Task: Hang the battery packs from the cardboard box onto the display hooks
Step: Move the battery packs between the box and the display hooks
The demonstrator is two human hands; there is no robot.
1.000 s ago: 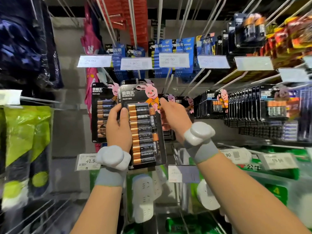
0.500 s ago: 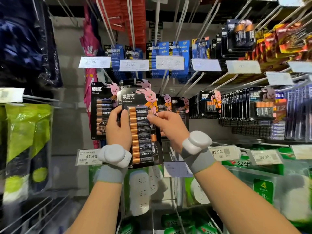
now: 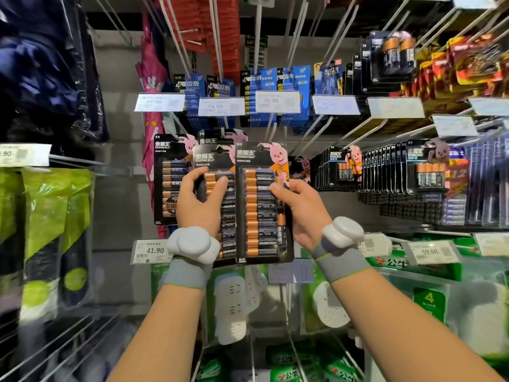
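Observation:
Two large black Duracell battery packs are held up in front of the display wall. My left hand (image 3: pixel 200 199) grips the left battery pack (image 3: pixel 217 161) by its left side, thumb on its front. My right hand (image 3: pixel 300 208) grips the right battery pack (image 3: pixel 261 213) by its right edge, fingertips on the blister. The right pack overlaps the left one. Behind them another pack (image 3: pixel 168 177) hangs on a hook at the left. Bare white display hooks (image 3: pixel 316 133) slant out from the wall above the packs. The cardboard box is out of view.
Rows of smaller battery packs (image 3: pixel 385 172) hang to the right. Blue packs (image 3: pixel 275 81) and white price tags (image 3: pixel 276 102) hang above. White power strips (image 3: pixel 231 301) and green boxes (image 3: pixel 413 266) sit below. Green packages (image 3: pixel 49 221) hang at left.
The single stack in front has split: my right hand has drawn one pack off to the right, while my left hand keeps the other. The view has shifted slightly.

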